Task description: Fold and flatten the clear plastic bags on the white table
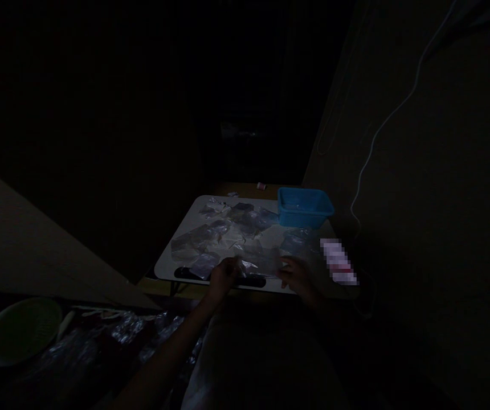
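In the dim head view, a clear plastic bag (257, 264) lies stretched across the near edge of a small white table (166, 263). My left hand (223, 276) is closed on the bag's left end, its fingertips pinched together. At the other end is my right hand (295, 274), its fingers curled but apart and close to the plastic. Whether they touch it is hard to see in the dark. More crumpled clear bags (245, 219) cover the tabletop beyond my hands. A flat bag (204, 265) rests just left of my left hand.
A blue plastic basket (305, 217) stands at the table's back right corner. A pixelated pink-white item (339, 262) lies on the right side. Down at the left are a green round basin (27, 330) and loose plastic (127, 327). A white cable (371, 145) hangs along the right wall.
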Motion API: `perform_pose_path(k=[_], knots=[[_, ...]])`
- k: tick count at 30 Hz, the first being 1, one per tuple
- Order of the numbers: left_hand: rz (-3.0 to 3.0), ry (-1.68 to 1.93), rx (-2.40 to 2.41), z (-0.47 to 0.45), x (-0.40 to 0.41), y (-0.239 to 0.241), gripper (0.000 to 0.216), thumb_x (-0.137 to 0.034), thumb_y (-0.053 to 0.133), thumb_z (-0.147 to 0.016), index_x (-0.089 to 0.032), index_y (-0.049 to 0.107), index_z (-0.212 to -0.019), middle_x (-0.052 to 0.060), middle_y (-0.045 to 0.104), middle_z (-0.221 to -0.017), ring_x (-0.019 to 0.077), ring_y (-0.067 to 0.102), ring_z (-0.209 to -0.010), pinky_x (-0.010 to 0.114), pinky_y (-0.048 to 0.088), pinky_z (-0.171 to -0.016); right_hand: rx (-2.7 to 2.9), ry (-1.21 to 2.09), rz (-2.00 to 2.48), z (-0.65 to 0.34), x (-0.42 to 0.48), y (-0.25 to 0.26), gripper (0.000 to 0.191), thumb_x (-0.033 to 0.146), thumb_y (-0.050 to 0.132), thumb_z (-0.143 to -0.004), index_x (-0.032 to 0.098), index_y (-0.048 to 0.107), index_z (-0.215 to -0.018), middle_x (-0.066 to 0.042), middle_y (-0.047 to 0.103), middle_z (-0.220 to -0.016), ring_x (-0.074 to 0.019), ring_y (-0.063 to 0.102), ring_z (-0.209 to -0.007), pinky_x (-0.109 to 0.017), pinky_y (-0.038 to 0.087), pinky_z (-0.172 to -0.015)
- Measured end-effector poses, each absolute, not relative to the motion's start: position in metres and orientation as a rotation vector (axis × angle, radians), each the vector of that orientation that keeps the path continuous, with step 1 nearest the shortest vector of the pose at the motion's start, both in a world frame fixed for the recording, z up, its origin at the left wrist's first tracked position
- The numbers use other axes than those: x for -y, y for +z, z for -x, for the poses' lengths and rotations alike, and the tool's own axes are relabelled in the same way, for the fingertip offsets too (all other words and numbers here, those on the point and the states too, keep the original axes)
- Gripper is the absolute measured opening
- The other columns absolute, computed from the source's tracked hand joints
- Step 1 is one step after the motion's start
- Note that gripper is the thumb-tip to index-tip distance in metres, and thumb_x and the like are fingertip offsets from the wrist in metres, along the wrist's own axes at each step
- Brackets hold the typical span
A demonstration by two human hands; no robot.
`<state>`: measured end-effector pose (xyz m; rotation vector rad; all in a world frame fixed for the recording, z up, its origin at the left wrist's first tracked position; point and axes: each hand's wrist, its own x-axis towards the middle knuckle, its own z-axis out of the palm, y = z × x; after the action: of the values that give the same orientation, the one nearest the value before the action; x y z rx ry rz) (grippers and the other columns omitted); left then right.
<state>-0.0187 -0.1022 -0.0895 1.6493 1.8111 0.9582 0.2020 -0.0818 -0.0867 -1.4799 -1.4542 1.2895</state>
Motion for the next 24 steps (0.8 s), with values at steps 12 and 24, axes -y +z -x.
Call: perform_pose_path(k=[12,24], knots=[[-1.202,1.148,-1.401,0.017,0.116,-0.089,0.046,-0.022,0.059,-0.058,-0.014,0.049,-0.102,-0.003,0.058,-0.062,0.0098,0.054,-0.045,0.019,0.04,-0.041,1.232,1.4,1.417,-0.195,0.078,-0.082,0.043,0.024,0.05,-0.064,0.015,0.042,-0.105,0.001,0.059,-0.068,-0.0101,0.056,-0.041,-0.017,0.036,-0.033],[-1.057,1.294,-1.289,0.012,0.109,-0.096,0.044,-0.021,0.062,-0.051,-0.014,0.052,-0.093,-0.007,0.052,-0.054,0.0089,0.052,-0.047,0.019,0.042,-0.043,1.14,1.62,1.242,-0.2,0.083,-0.079,0.044,0.02,0.053,-0.06,0.019,0.04,-0.103,0.004,0.06,-0.068,-0.0147,0.062,-0.055,-0.023,0.047,-0.044]])
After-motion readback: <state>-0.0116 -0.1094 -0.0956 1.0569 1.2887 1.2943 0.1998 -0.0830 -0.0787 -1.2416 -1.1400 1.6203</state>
